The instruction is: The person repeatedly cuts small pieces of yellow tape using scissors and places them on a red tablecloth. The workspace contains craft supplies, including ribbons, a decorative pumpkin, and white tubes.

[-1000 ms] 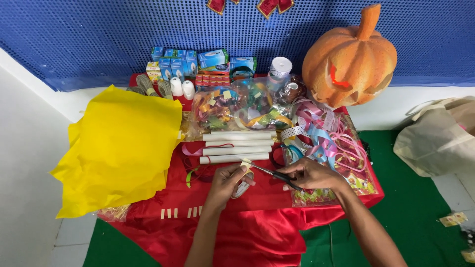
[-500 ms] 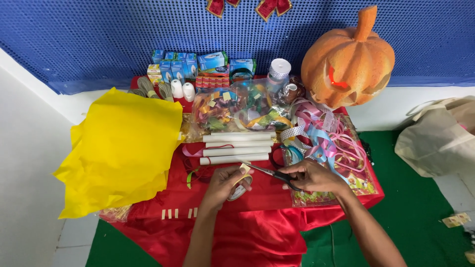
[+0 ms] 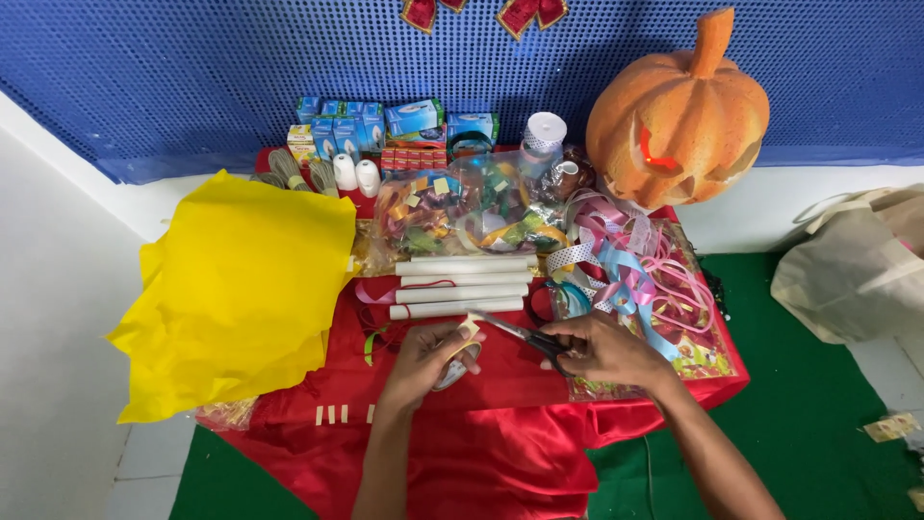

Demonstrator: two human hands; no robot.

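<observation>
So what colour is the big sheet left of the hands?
Yellow; the sheet shows in the head view.

1. My scissors (image 3: 525,337) have shiny metal blades and dark plastic handles.
2. The cloth (image 3: 481,433) over my worktop is glossy red satin.
3. The yellow sheet (image 3: 236,289) looks matt, like felt.
4. The pumpkin (image 3: 679,116) looks rough and foamy.

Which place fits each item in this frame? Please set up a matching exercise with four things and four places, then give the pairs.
Things:
1. scissors
2. yellow sheet
3. pumpkin
4. white rolls

Places:
A. far right of the table, by the blue wall
B. in the right hand, blades towards the left hand
C. draped over the table's left end
D. lying side by side mid-table, beyond the hands

Pairs: 1-B, 2-C, 3-A, 4-D
</observation>
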